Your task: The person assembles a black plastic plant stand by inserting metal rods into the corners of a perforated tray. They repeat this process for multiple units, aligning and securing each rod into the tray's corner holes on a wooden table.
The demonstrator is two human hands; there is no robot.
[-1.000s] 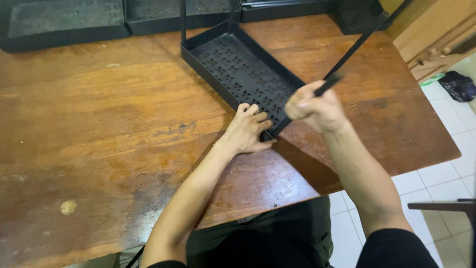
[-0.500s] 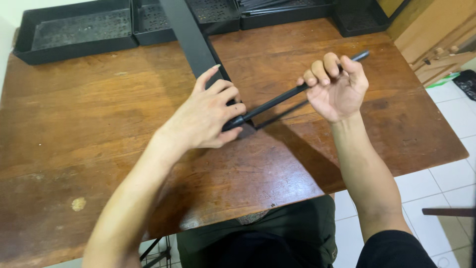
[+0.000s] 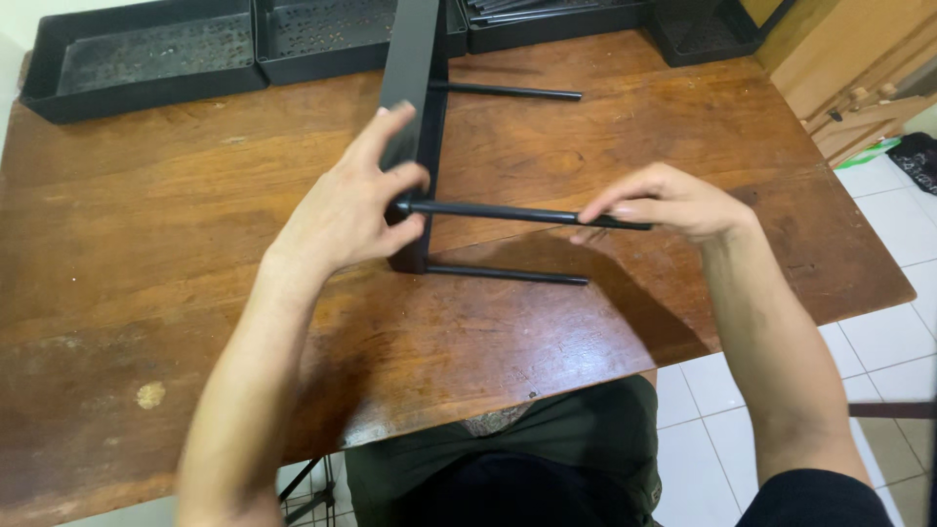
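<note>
A black metal tray (image 3: 414,59) stands on its edge on the wooden table (image 3: 146,244), with thin black rods sticking out to the right. My left hand (image 3: 346,205) grips the tray's near corner where one black rod (image 3: 508,213) joins it. My right hand (image 3: 664,203) pinches the far end of that same rod, which lies level above the table. A second rod (image 3: 508,274) runs lower, near the tabletop, and a third rod (image 3: 508,93) sits further back.
Several black perforated trays (image 3: 146,63) line the table's far edge, one holding loose black rods (image 3: 527,8). A wooden cabinet (image 3: 859,78) stands at the right. White floor tiles (image 3: 878,342) show beyond the table's right edge.
The tray has been tipped from flat up onto its edge. The rod in my right hand swung from slanting up to level, and my left hand shifted to the tray's corner.
</note>
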